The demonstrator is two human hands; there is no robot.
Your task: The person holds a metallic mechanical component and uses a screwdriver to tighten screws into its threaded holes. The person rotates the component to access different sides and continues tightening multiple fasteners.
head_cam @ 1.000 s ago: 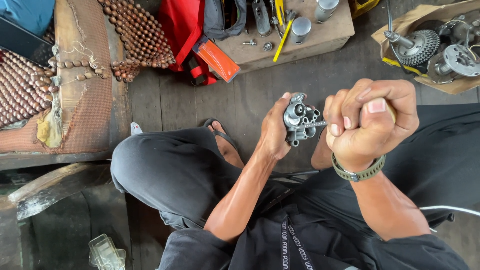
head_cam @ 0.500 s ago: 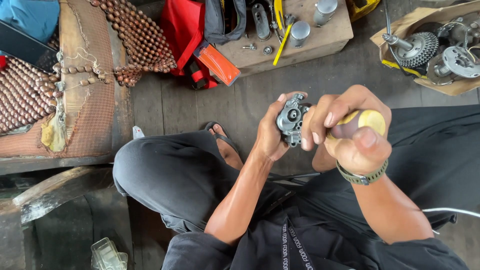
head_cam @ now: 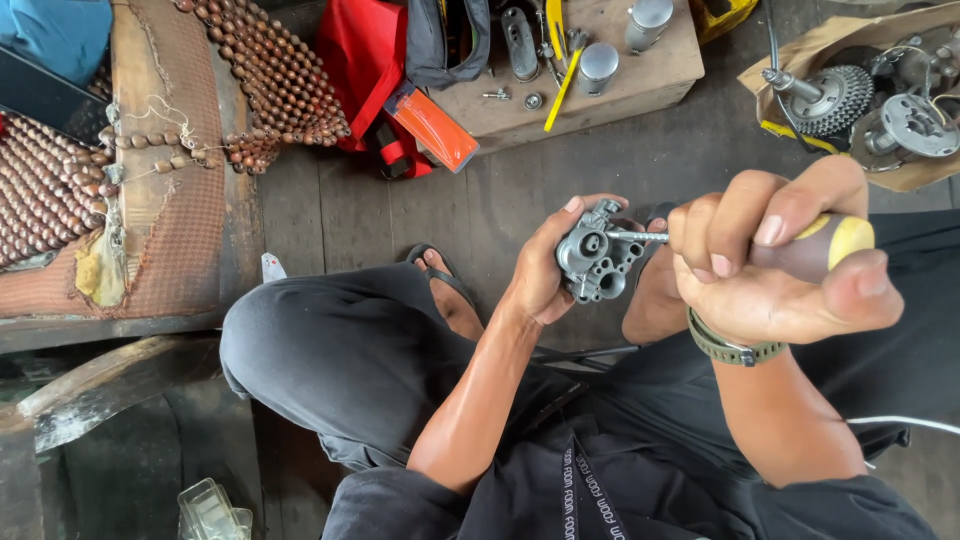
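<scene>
grey cast-metal carburetor body (head_cam: pixel 594 262) clamped in the left hand (head_cam: pixel 545 275), a screwdriver (head_cam: pixel 800 248) driven into it by the right hand (head_cam: pixel 775 265)

the left hand wraps the part from its left side, fingers curled over the top, holding it in the air above the knees and a sandalled foot (head_cam: pixel 447 290); the right hand, just to the part's right, is fisted tight round the dark, yellow-capped handle, the thin steel shaft reaching across to touch the part's upper face; a green wristband (head_cam: pixel 728 348) circles the right wrist; beyond, a wooden surface (head_cam: pixel 640 85) carries small metal cylinders (head_cam: pixel 598 68), with a red bag (head_cam: pixel 362 60) beside it on the floor
</scene>
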